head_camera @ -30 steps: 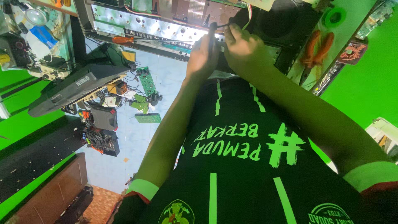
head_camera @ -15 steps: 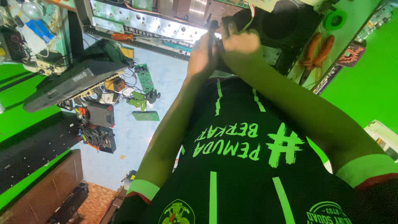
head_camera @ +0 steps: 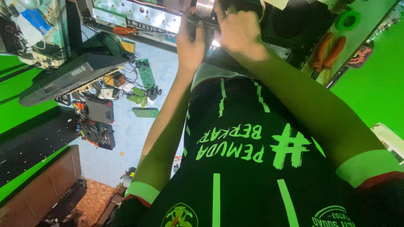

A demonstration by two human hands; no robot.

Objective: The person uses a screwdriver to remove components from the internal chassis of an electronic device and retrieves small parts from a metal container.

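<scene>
Both of your hands are raised to the 12 o'clock edge of the view, on an opened metal chassis (head_camera: 139, 17) with a shiny plate. Your left hand (head_camera: 190, 44) is at about 12 o'clock; its fingers are curled upward against a ribbed silver metal cylinder (head_camera: 205, 7), but I cannot tell whether they really grip it, because the fingertips are half hidden. Your right hand (head_camera: 240, 31) is just beside it, toward 1 o'clock, with the fingers bent and closed down on the edge of the chassis near the same cylinder; what is under them is hidden. The two hands are almost touching each other. An orange-handled screwdriver (head_camera: 124, 30) lies on the chassis at 11 o'clock from your left hand, well apart from it. At 9 o'clock a dark flat device (head_camera: 63, 77) is tilted, and near it, toward the centre, are green circuit boards (head_camera: 146, 73) and bundles of wires (head_camera: 90, 130) on the light blue floor. At 2 o'clock two orange handles (head_camera: 328, 48) hang on a green wall (head_camera: 370, 71).
</scene>
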